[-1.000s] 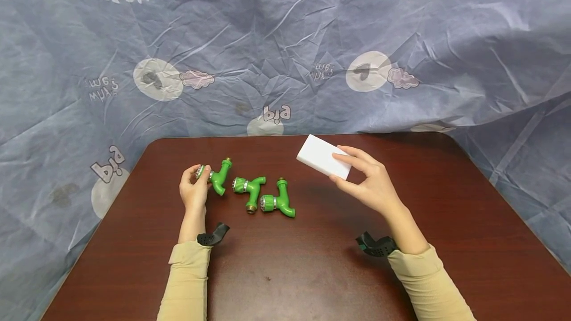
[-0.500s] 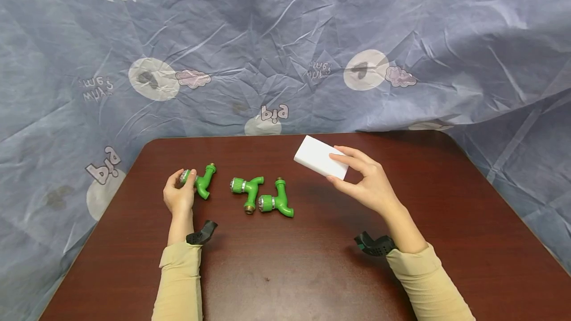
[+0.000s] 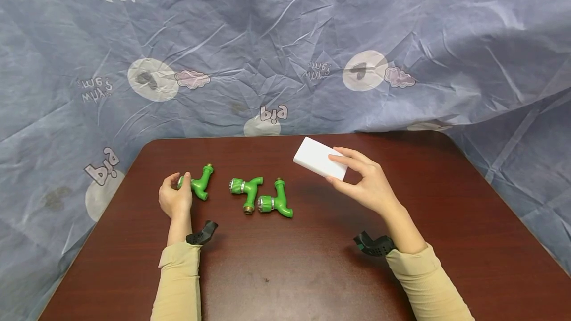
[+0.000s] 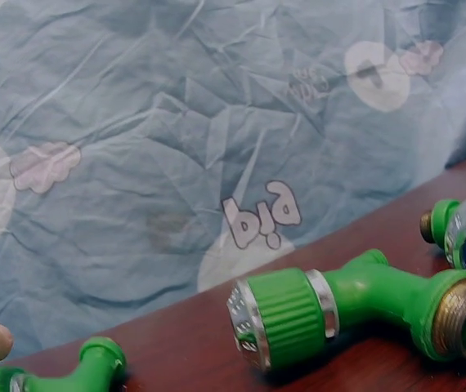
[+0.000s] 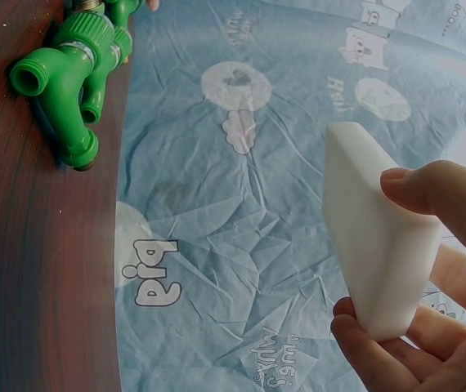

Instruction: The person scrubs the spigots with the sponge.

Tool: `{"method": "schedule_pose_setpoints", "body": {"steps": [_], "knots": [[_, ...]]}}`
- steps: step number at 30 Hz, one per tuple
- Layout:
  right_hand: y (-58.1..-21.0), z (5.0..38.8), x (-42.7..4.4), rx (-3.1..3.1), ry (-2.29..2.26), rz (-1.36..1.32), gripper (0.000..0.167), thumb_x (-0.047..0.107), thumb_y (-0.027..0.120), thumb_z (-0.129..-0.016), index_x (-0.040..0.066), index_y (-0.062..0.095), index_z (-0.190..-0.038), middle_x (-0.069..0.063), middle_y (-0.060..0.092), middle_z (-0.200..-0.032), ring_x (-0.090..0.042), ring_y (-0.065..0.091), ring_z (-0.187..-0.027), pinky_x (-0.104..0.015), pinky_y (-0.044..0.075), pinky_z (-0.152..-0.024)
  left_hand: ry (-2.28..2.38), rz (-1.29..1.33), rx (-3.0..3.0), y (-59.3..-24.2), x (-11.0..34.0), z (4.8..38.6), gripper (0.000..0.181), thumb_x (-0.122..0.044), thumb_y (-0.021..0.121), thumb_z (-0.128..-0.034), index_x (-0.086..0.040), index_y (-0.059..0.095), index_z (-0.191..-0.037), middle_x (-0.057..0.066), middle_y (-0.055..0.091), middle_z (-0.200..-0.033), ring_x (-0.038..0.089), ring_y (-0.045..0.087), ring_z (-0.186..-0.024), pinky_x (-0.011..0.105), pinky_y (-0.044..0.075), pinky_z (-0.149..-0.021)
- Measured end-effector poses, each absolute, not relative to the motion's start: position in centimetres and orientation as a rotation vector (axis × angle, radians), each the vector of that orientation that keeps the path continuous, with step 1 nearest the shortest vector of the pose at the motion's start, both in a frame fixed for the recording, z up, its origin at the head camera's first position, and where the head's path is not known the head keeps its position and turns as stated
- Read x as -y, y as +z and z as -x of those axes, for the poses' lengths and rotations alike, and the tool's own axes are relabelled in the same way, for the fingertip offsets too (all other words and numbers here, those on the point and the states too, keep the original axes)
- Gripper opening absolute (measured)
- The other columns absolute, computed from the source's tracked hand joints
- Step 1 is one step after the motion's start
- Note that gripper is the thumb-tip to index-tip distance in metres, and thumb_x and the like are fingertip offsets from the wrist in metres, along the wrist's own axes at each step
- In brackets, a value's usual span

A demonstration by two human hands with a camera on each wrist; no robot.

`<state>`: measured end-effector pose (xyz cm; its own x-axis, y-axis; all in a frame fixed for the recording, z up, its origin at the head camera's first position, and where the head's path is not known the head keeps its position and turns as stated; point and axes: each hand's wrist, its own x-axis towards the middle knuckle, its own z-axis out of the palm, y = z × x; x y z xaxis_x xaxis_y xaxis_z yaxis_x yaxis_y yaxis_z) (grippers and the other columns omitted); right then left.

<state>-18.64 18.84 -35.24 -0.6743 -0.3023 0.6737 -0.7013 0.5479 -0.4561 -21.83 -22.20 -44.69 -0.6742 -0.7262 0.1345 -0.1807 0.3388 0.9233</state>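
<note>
In the head view, my left hand (image 3: 175,199) is around the knob of a green tap (image 3: 200,182) at the table's left. Thumb and fingers lie on either side of the knob, which they partly hide. Right of it lie two more green taps: a middle tap (image 3: 251,193), its brass threaded end toward me, and a right-hand tap (image 3: 281,201), its brass end pointing away. My right hand (image 3: 368,185) pinches a plain white rectangular block (image 3: 318,157), held tilted above the table. In the right wrist view, the thumb presses one face of the white block (image 5: 372,220) and fingers support it below.
The taps lie on a dark reddish-brown table (image 3: 285,271). Behind it hangs a creased blue-grey cloth (image 3: 250,63) with printed letters and clouds. Black wrist mounts (image 3: 374,244) sit on both forearms.
My left hand has moved left with its tap, away from the other two, and the tap now sits slightly lower in view. My right hand and the white block have stayed nearly still.
</note>
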Motion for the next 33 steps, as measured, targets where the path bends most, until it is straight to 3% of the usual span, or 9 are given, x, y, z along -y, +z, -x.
{"method": "schedule_pose_setpoints", "body": {"steps": [6,12,14,21,27,33], "knots": [[-35.3,18.7,-18.9,2.256,0.994,-0.816,0.045,0.011,0.082,-0.069,0.011,0.070,-0.112,-0.005,0.061,-0.122,-0.023,0.057,-0.109,-0.017,0.039,-0.088,-1.357,-0.744,2.002,-43.2,21.7,21.5,0.034,-0.026,0.065,-0.0876,-0.006,0.064,-0.115,0.015,0.059,-0.110,0.028,0.053,-0.103,0.040,0.038,-0.092],[-35.2,18.7,-18.9,2.253,0.995,-0.819,0.044,0.011,0.082,-0.069,0.011,0.070,-0.111,-0.006,0.061,-0.122,-0.023,0.057,-0.108,-0.017,0.039,-0.088,-1.649,-0.618,1.871,-41.9,20.1,21.7,0.032,-0.025,0.067,-0.0878,-0.004,0.065,-0.112,0.004,0.060,-0.101,0.011,0.057,-0.079,0.023,0.047,-0.070],[-35.1,18.6,-18.9,2.252,0.998,-0.818,0.044,0.011,0.082,-0.069,0.011,0.070,-0.111,-0.006,0.061,-0.122,-0.023,0.057,-0.109,-0.017,0.039,-0.089,-1.717,-0.577,1.873,-41.7,19.5,21.8,0.031,-0.024,0.067,-0.0883,-0.004,0.065,-0.112,0.001,0.060,-0.098,0.012,0.058,-0.073,0.022,0.050,-0.064],[-35.1,18.5,-19.0,2.253,1.007,-0.810,0.045,0.011,0.082,-0.068,0.011,0.070,-0.111,-0.006,0.061,-0.122,-0.023,0.057,-0.109,-0.016,0.039,-0.089,-1.768,-0.518,2.136,-42.4,17.5,22.0,0.031,-0.030,0.061,-0.0916,-0.006,0.064,-0.111,0.009,0.061,-0.100,0.028,0.060,-0.085,0.033,0.057,-0.064],[-35.0,18.6,-19.0,2.243,1.018,-0.813,0.045,0.010,0.082,-0.068,0.010,0.070,-0.111,-0.007,0.061,-0.122,-0.023,0.057,-0.109,-0.016,0.039,-0.089,-1.681,-0.497,2.364,-43.4,16.6,22.1,0.044,-0.045,0.057,-0.0910,-0.009,0.063,-0.115,0.012,0.064,-0.107,0.028,0.064,-0.086,0.032,0.057,-0.066],[-35.0,18.6,-19.1,2.242,1.019,-0.807,0.045,0.010,0.082,-0.068,0.010,0.070,-0.111,-0.007,0.061,-0.122,-0.023,0.057,-0.109,-0.016,0.039,-0.089,-1.749,-0.453,2.427,-43.8,16.1,22.1,0.041,-0.041,0.055,-0.0936,-0.009,0.061,-0.118,0.011,0.059,-0.114,0.027,0.060,-0.093,0.031,0.056,-0.068]]}}
